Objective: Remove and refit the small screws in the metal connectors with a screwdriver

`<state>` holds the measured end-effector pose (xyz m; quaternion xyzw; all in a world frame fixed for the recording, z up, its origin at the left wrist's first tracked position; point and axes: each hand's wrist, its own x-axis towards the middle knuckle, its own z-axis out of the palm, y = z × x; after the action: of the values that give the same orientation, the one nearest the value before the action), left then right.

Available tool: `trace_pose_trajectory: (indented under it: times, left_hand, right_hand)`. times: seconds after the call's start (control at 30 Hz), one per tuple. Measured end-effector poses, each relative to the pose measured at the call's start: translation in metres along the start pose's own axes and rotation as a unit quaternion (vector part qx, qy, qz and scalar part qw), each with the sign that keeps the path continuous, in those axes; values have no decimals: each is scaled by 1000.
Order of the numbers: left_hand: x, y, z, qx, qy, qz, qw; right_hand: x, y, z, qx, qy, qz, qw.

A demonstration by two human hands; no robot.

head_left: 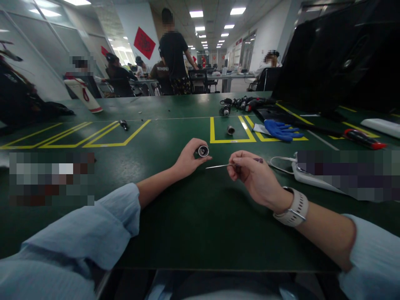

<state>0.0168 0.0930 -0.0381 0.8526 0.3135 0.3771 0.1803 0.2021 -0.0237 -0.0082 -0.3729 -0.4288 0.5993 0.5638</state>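
Between the thumb and fingers of my left hand point(189, 156) is a small round metal connector point(203, 151), its hollow end turned toward me. My right hand point(248, 173) is closed around the dark handle of a screwdriver point(220, 166). The thin, bright shaft points left, and its tip lies just below the connector, apart from it. Both hands are over the middle of the green table point(175, 233). Beyond them, another metal connector piece point(230, 130) sits inside a yellow-taped box. A small dark metal part point(123, 124) lies within the taped boxes at the left.
A blue glove point(283, 130) lies at the right, near a red-and-black tool point(365, 139). Cables with connectors point(239, 103) are heaped toward the back. At the far left leans a white cup-like container point(83, 95). A large black monitor point(331, 62) stands at the right. Several people are beyond the table.
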Motion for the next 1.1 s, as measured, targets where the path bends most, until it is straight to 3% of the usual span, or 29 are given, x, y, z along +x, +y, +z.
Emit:
trace_pose_trajectory:
  times: [0.1,0.23,0.57,0.77,0.93,1.1]
  left_hand:
    - [0,-6,0,71,20,9,997]
    - [2,-13,1,49,30,-4,998]
    - [48,-32,22,93,76,12,993]
    - [50,-31,21,150,79,2,986]
    - [52,-50,-8,208,95,-52,972]
    - [46,-100,-79,275,123,-170,938]
  right_hand:
    - [0,3,0,-12,-11,0,1000]
    - [1,6,1,-25,-14,-8,1000]
    - [0,6,0,-45,-41,-32,998]
    - [-1,4,-2,-44,-38,-35,998]
    - [-2,5,-3,-49,-51,-33,997]
    - [-2,5,-3,-55,-53,-21,997]
